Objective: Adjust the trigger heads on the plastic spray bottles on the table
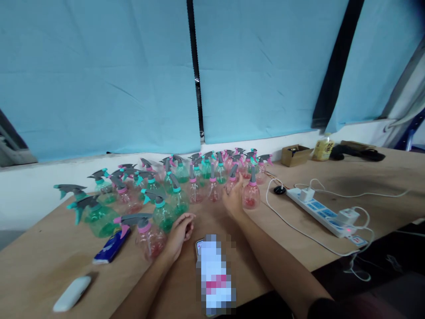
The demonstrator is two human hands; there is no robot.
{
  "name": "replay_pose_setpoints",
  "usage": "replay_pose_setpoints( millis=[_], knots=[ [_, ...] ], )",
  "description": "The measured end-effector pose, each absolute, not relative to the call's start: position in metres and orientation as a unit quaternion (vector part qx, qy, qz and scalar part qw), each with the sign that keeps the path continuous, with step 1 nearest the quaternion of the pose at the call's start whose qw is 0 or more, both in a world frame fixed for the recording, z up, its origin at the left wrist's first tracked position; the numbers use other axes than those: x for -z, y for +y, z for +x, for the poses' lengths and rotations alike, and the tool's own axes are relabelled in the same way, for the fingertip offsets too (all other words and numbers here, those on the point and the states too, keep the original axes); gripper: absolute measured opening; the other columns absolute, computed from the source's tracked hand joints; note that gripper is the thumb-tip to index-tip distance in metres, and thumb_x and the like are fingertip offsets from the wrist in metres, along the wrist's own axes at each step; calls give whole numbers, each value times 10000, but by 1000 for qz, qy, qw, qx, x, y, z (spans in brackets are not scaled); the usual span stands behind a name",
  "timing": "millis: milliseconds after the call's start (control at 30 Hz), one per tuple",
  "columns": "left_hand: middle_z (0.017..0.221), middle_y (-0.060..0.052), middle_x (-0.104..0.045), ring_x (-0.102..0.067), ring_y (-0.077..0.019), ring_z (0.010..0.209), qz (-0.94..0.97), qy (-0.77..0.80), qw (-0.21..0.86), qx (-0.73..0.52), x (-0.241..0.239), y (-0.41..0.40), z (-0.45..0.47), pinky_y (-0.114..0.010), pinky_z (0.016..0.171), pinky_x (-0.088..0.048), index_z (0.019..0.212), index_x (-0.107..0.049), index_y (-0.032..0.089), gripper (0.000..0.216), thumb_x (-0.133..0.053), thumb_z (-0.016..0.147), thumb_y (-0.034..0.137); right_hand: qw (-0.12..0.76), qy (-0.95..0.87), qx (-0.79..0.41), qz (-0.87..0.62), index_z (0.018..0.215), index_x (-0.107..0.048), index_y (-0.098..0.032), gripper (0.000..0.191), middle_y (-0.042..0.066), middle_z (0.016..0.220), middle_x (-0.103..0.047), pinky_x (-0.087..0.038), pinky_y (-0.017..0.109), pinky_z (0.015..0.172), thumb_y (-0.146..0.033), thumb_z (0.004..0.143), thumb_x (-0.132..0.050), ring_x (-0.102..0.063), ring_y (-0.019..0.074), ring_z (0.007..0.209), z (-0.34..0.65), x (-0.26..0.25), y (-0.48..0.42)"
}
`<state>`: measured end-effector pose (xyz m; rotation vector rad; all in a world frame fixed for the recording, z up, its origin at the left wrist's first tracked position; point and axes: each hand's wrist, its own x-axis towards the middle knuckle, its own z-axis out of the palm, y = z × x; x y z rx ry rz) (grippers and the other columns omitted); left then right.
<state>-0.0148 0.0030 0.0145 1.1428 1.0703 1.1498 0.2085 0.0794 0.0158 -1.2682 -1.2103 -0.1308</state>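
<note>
My right hand (234,198) reaches forward to a pink spray bottle (233,172) with a grey trigger head, its thumb and fingers around the bottle's body. Much of that bottle is hidden behind the hand. Just to the right stands another pink spray bottle (251,198). My left hand (183,231) rests near the table with its fingers curled in, and no object shows in it. Close to its left are a pink spray bottle (151,241) and a green spray bottle (163,215). Several more pink and green spray bottles stand in rows behind.
A phone (215,274) with a blurred screen lies between my forearms. On the left are a blue packet (112,246) and a white case (72,293). A power strip (318,212) with cables, a cardboard box (295,156) and a yellow bottle (323,147) occupy the right.
</note>
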Motion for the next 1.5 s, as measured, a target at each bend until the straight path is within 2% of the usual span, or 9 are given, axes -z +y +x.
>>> replay_pose_setpoints(
  millis=[267, 467, 633, 800, 967, 1100, 1200, 1300, 1500],
  knots=[
    [590, 78, -451, -260, -20, 390, 488, 446, 567, -491, -14, 3, -15, -166, 399, -114, 858, -610, 180, 299, -681, 743, 447, 602, -530, 86, -592, 1520, -40, -121, 863, 218, 1561, -204, -278, 504, 1115, -256, 819, -526, -309, 311, 1395, 203, -17, 77],
    [585, 76, -461, -268, -20, 387, 485, 450, 565, -493, -17, 0, -14, -164, 400, -118, 843, -608, 179, 307, -690, 723, 450, 614, -511, 39, -601, 1519, -57, -138, 906, 236, 1517, -290, -248, 594, 1091, -303, 793, -574, -318, 370, 1377, 199, -25, 72],
    [569, 77, -464, -269, -22, 382, 481, 452, 566, -494, -20, -2, -13, -164, 397, -119, 832, -603, 182, 306, -694, 711, 448, 668, -514, -41, -536, 1488, -173, -116, 861, 231, 1330, -506, -371, 518, 1033, -274, 760, -605, -472, 334, 1262, 192, -28, 64],
    [570, 71, -481, -288, -28, 392, 482, 450, 566, -494, -23, -4, -12, -163, 400, -127, 860, -605, 183, 286, -678, 729, 427, 666, -564, -164, -459, 1466, -312, -190, 782, 117, 1117, -640, -489, 387, 888, -224, 739, -598, -614, 235, 974, 175, -24, 55],
    [583, 75, -474, -278, -26, 396, 466, 436, 582, -503, -23, -4, -14, -164, 403, -123, 868, -596, 181, 272, -672, 741, 410, 622, -616, -367, -313, 1256, -565, -225, 607, 52, 1098, -663, -502, 300, 750, -155, 653, -560, -622, 181, 849, 169, -32, 59],
    [585, 75, -482, -283, -26, 395, 462, 433, 585, -506, -23, -3, -15, -166, 404, -123, 876, -592, 185, 289, -683, 739, 422, 547, -601, -521, -262, 1047, -662, -211, 478, 5, 750, -667, -434, 242, 556, -142, 593, -532, -600, 159, 653, 176, -43, 64],
    [582, 75, -483, -285, -24, 389, 465, 438, 582, -503, -22, -2, -15, -165, 400, -124, 867, -591, 185, 305, -693, 731, 438, 536, -591, -544, -258, 889, -679, -195, 322, -5, 645, -644, -453, 250, 579, -157, 593, -561, -613, 165, 642, 177, -50, 62],
    [582, 75, -482, -292, -24, 389, 465, 438, 582, -503, -20, -1, -15, -165, 398, -128, 869, -591, 183, 307, -694, 731, 438, 534, -598, -543, -249, 793, -666, -185, 183, 3, 706, -671, -468, 264, 589, -193, 629, -586, -613, 146, 588, 175, -54, 56],
    [588, 79, -477, -305, -27, 390, 467, 439, 579, -503, -20, -1, -15, -162, 398, -132, 878, -596, 185, 295, -686, 726, 422, 501, -603, -584, -210, 705, -643, -170, 148, 5, 662, -656, -457, 258, 555, -171, 593, -544, -599, 141, 538, 174, -58, 54]
  ],
)
